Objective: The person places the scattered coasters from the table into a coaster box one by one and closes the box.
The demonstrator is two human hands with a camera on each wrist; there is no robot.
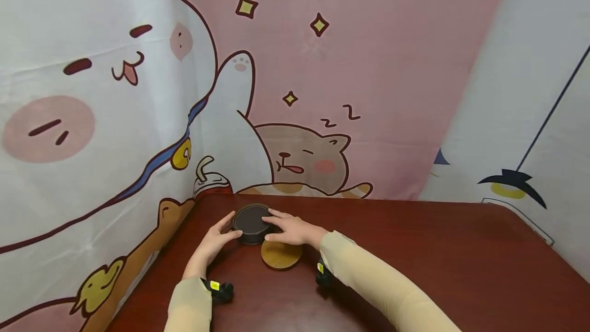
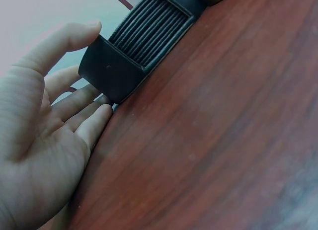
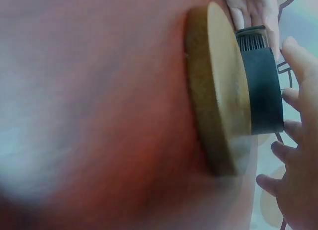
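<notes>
A round black coaster holder (image 1: 252, 222) rests on the dark red table; in the left wrist view, the opening in its wall shows a stack of thin black coasters (image 2: 151, 29). My left hand (image 1: 212, 244) holds the holder's left side, thumb at the front and fingers around toward the back. From the right, my right hand (image 1: 292, 229) reaches over the holder, its fingers spread at the rim; contact is hard to tell. Below that hand lies a round tan disc (image 1: 281, 256), thick-edged like cork, beside the holder and partly hidden by the hand in the head view.
The reddish-brown table (image 1: 415, 255) runs to the right and toward me. Behind it and on the left hangs a cartoon-printed cloth (image 1: 369, 91). Black wrist cameras sit under both sleeves.
</notes>
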